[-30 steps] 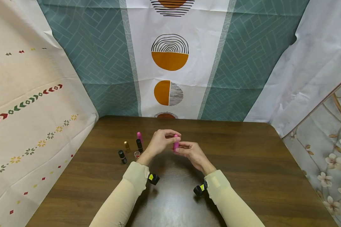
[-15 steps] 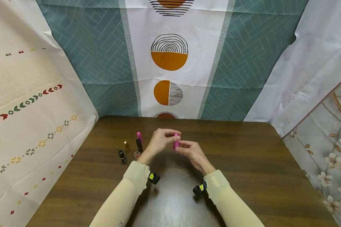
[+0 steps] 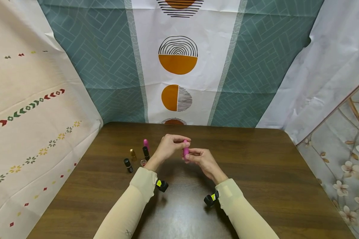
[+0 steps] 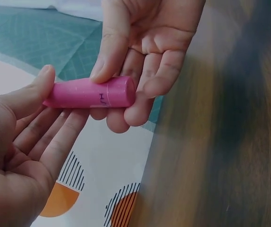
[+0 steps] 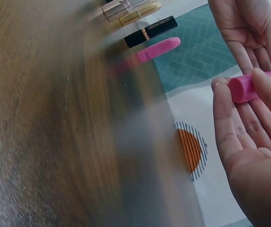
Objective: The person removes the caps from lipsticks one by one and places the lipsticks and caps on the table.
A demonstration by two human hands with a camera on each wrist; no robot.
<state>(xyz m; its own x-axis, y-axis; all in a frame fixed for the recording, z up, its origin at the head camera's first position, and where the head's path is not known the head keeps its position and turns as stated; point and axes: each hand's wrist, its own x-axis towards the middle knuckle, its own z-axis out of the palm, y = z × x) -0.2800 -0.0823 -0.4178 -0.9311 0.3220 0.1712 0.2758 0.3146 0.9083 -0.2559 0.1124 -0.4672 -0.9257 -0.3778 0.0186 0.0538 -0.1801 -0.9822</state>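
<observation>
Over the middle of the table, both hands hold one pink lipstick (image 3: pixel 185 151) upright between them. My left hand (image 3: pixel 168 147) pinches its upper, rounded end between thumb and fingers. Lower down, my right hand (image 3: pixel 202 160) grips the flat base end, with its thumb on the near side. In the left wrist view the pink lipstick (image 4: pixel 90 93) shows a thin seam near its base and small dark lettering. The right wrist view shows its round, flat bottom past the right fingers (image 5: pixel 223 116).
Left of the hands, several lipsticks stand on the brown table (image 3: pixel 257 172): a pink one (image 3: pixel 146 143), a black one (image 3: pixel 146 152), a gold one (image 3: pixel 133 154), another dark one (image 3: pixel 128 164) and a clear-topped one (image 3: pixel 143 162) partly behind the left wrist. Patterned cloths hang around the table.
Both hands stay at nearly the same place with the pink lipstick between them. The left hand has risen very slightly, and a little more of the lipstick shows between the hands.
</observation>
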